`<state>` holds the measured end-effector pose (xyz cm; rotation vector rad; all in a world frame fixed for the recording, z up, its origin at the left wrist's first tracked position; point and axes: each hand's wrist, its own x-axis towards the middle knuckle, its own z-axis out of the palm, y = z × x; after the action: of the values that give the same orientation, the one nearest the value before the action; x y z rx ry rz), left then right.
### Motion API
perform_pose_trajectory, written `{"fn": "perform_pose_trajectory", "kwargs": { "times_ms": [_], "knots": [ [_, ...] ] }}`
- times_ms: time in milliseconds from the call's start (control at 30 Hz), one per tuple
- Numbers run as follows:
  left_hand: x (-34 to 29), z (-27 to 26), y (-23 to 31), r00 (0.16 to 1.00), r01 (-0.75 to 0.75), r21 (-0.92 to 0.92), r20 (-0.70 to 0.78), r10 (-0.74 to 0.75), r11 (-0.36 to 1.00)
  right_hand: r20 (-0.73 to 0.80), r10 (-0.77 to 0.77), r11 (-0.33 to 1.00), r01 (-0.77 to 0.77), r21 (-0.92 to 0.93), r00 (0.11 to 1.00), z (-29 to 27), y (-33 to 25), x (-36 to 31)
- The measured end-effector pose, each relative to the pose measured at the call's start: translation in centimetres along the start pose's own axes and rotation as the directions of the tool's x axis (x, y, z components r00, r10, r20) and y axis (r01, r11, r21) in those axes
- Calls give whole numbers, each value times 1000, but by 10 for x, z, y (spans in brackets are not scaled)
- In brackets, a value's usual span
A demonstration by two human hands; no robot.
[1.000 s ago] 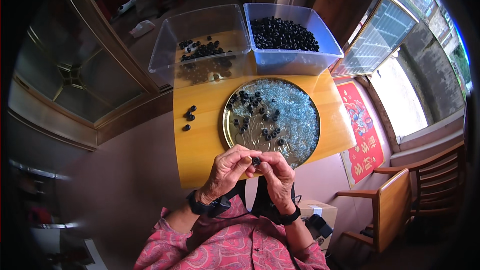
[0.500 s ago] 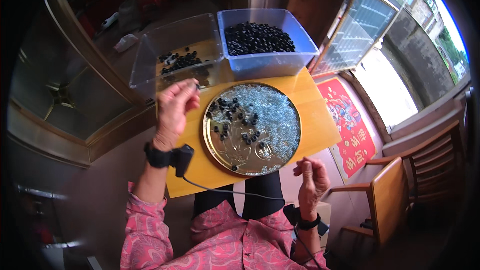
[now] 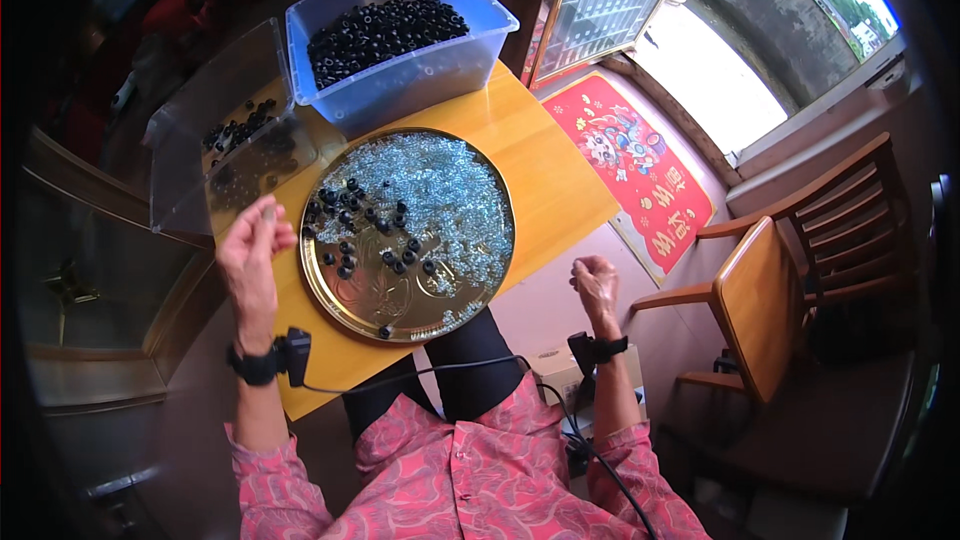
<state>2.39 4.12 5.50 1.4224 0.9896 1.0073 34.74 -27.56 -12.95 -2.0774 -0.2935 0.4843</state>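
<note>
My left hand point(image 3: 250, 268) is raised beside the left rim of a round golden tray point(image 3: 365, 312), near the sparsely filled clear bin. Its thumb and fingers are pinched together; what they hold, if anything, is too small to make out. Small shiny pale-blue beads point(image 3: 440, 165) cover much of the tray. Several black ring-shaped pieces point(image 3: 350, 202) lie among them, mostly on the left side. Off the table's right side hovers my right hand point(image 3: 597, 290), its fingers curled closed and their inner side hidden. It touches nothing that I can see.
A bluish bin point(image 3: 430, 70) full of black pieces stands at the table's back. Left of it sits a clear bin point(image 3: 170, 170) with fewer pieces. Cables run from my wristbands across my lap. A wooden chair point(image 3: 745, 310) and a red mat point(image 3: 640, 165) are to the right.
The view has swung, shifting the table and bins leftward in the picture. My left hand has come away from the sparse bin's front edge toward the tray's left. My right hand's fingers have curled in more.
</note>
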Motion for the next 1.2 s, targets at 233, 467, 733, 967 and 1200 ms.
{"fn": "perform_pose_trajectory", "kwargs": {
  "times_ms": [233,467,733,967,1200],
  "knots": [
    [-87,-18,-77,985,-152,357,-26,173,922,215,179,819,-24,-573,960,76,97,37],
    [-97,-10,-79,990,-30,400,-112,81,916,197,289,794,-120,-596,937,108,136,41],
    [-96,-2,-64,995,0,540,-83,53,842,300,177,821,27,-570,937,146,162,33],
    [-95,-4,-68,995,22,539,-90,32,842,399,138,867,84,-492,906,173,193,31],
    [-99,-5,-73,994,25,488,-102,29,872,446,144,905,65,-420,883,171,229,17]
  ]
}}
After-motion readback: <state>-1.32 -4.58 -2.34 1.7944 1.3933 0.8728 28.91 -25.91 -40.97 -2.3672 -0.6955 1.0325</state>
